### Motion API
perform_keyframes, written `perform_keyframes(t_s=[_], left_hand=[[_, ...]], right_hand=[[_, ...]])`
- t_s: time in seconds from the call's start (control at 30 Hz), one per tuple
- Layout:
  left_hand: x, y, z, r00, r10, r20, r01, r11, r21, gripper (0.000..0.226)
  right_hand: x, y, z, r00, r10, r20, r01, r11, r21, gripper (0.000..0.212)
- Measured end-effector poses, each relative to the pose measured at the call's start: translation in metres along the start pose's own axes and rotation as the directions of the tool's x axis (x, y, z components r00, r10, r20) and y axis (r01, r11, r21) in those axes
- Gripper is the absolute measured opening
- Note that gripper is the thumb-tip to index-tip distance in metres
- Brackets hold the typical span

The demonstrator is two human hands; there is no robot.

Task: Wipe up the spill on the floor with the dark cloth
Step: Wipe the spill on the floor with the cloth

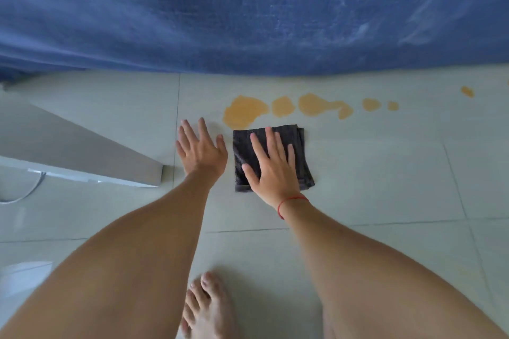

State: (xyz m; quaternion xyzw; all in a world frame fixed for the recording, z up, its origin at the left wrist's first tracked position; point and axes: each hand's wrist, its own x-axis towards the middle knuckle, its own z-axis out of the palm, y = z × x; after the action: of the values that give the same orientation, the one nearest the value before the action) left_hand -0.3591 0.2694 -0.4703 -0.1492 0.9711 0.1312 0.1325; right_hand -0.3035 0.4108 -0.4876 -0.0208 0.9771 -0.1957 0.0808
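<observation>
A folded dark cloth [303,162] lies flat on the pale tiled floor [385,173]. My right hand [272,168] rests palm-down on it, fingers spread, a red string around the wrist. My left hand [201,150] lies flat on the bare tile just left of the cloth, fingers apart, holding nothing. An orange spill [245,111] runs as a row of puddles from just beyond the cloth's far edge off to the right, ending in small drops [467,91]. The cloth's far left corner touches the largest puddle.
A blue fabric-covered edge [248,22] hangs down to the floor right behind the spill. A grey slanted panel [82,151] and a white cable [24,192] sit at the left. My bare foot [209,308] stands near the bottom centre.
</observation>
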Motion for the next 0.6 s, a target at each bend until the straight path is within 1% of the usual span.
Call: perform_keyframes(t_s=[0.03,0.1,0.17,0.23,0.33,0.47,0.6], left_hand=[[0.008,-0.004,0.002,1.000,0.009,0.020,-0.009,0.999,0.032,0.062],[0.023,-0.012,0.007,0.997,0.012,0.080,-0.019,0.996,0.085,0.060],[0.033,-0.016,0.011,0.988,0.001,0.153,-0.012,0.997,0.075,0.058],[0.034,-0.018,0.014,0.983,-0.003,0.182,-0.004,0.999,0.037,0.056],[0.035,-0.019,0.014,0.980,-0.002,0.197,-0.003,1.000,0.022,0.056],[0.041,-0.021,0.009,0.963,-0.002,0.271,0.000,1.000,0.009,0.056],[0.042,-0.020,0.006,0.950,0.002,0.311,-0.001,1.000,-0.006,0.056]], right_hand=[[0.001,0.001,0.007,0.999,-0.032,0.015,0.032,0.999,-0.011,0.063],[0.004,0.004,0.017,0.999,-0.048,0.007,0.048,0.998,-0.038,0.060],[0.008,0.008,0.021,0.998,-0.053,-0.021,0.051,0.996,-0.068,0.058],[0.016,0.012,0.021,0.998,-0.059,-0.036,0.056,0.994,-0.097,0.057],[0.038,0.011,0.016,1.000,-0.011,-0.010,0.010,0.992,-0.127,0.058],[0.077,0.001,0.011,0.999,0.027,0.023,-0.022,0.984,-0.175,0.055],[0.101,-0.010,0.018,0.997,0.067,-0.026,-0.070,0.983,-0.171,0.054]])
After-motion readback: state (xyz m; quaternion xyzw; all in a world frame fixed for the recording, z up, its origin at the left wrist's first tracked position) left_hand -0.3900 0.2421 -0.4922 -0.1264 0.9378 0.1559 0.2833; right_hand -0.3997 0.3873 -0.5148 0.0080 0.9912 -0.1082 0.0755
